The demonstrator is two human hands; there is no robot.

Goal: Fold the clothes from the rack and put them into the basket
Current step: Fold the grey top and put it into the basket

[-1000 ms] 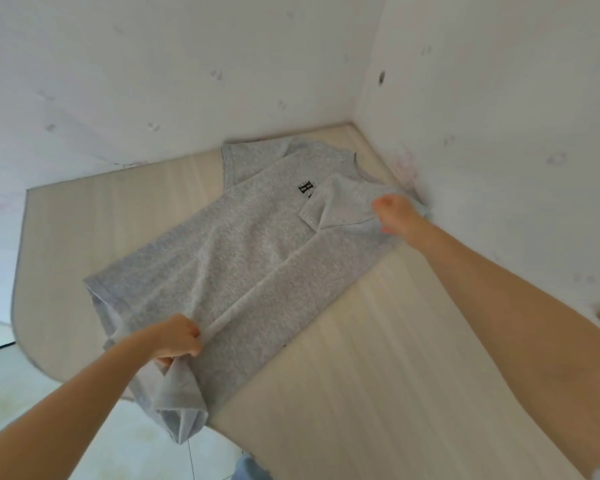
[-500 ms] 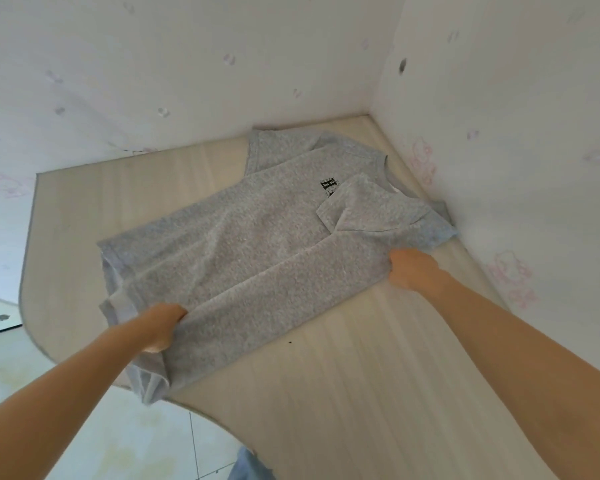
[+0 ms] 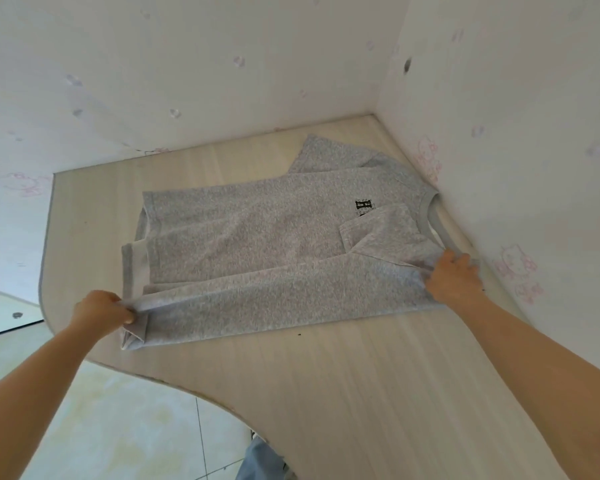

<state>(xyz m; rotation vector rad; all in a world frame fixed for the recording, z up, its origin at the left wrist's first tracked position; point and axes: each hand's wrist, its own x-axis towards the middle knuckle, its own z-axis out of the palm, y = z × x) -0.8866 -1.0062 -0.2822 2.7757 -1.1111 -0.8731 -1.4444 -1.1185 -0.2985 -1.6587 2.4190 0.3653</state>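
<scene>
1. My left hand (image 3: 102,310) has its grip pinching the hem corner of the heather-grey knit T-shirt (image 3: 257,244), thumb on top of the fabric.
2. My right hand (image 3: 456,277) has its grip curled round the shoulder fabric just beside the ribbed grey collar (image 3: 437,226).
3. Between both hands the near side lies folded over, a sleeve flap on top.
4. A small black printed chest logo (image 3: 364,207) shows beside that flap.
5. The shirt lies flat on the pale wood-grain tabletop (image 3: 361,393), collar toward the white wall corner (image 3: 378,98).
</scene>
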